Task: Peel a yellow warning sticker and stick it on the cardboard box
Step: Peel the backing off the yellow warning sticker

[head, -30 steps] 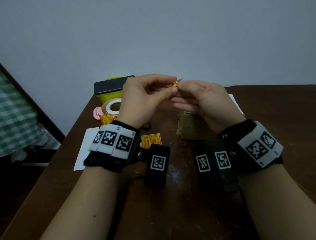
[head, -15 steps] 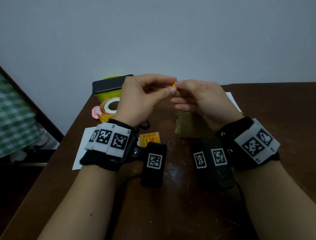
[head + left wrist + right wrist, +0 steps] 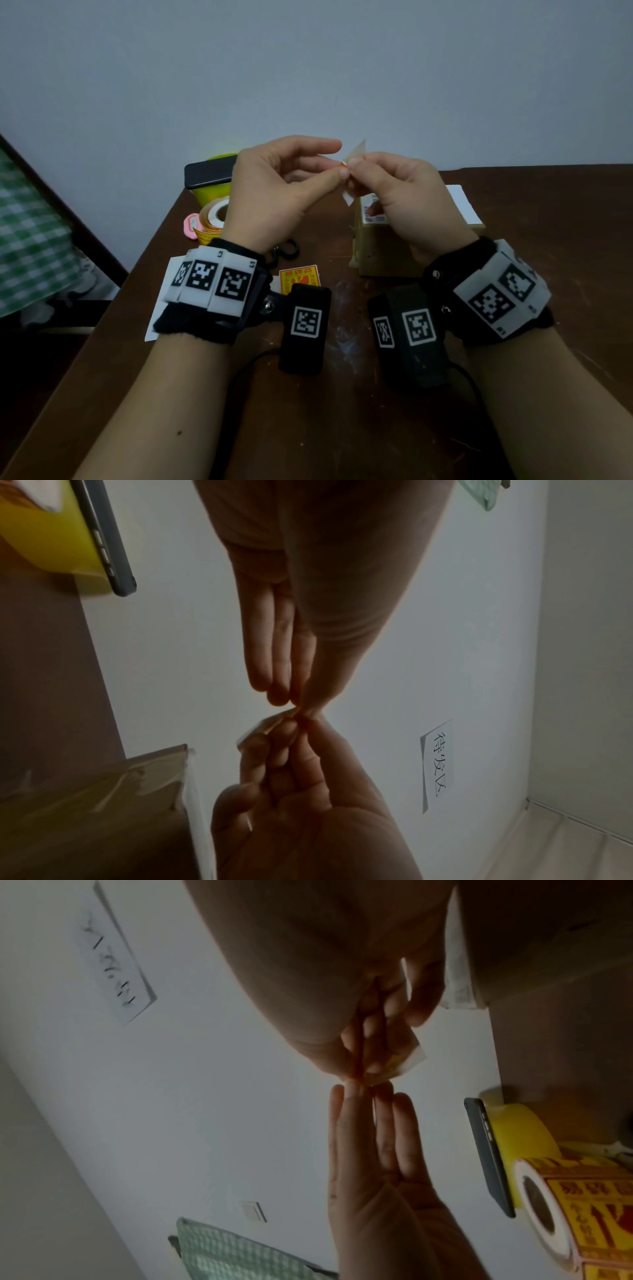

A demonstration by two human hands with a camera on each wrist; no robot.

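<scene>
**Peel started: backing corner now showing, sticker could still fold or tear**

Since the earlier frames both hands have lifted slightly and a pale backing corner now pokes up between them.

Near: loose yellow-and-red printed sticker [image 3: 298, 279] lies flat on the dark brown wooden bench [image 3: 342, 411], just past the left wrist. Spare, not the one in hand.

Mid: left hand [image 3: 274, 192] and right hand [image 3: 394, 192] meet fingertip to fingertip above the bench. Right fingers [image 3: 371, 1066] clamped on the small yellow warning sticker with its translucent backing paper [image 3: 404, 1060]. Left thumb and forefinger pinch the sticker's edge at the same spot; other left fingers [image 3: 270, 669] straight, together.

Risks:
- Grip is tiny, at one corner. A slip lets it snap back onto the backing.
- Adhesive on fingertips: the sticker may curl and stick to itself or to skin.
- Fast or skewed pull could tear the corner.

Far: brown cardboard box with white shipping label [image 3: 383, 253] sits under the right hand, still without a yellow sticker. The label takes up part of the top, so placement could overlap it. Roll of yellow stickers [image 3: 212, 219] beyond on the left.
</scene>
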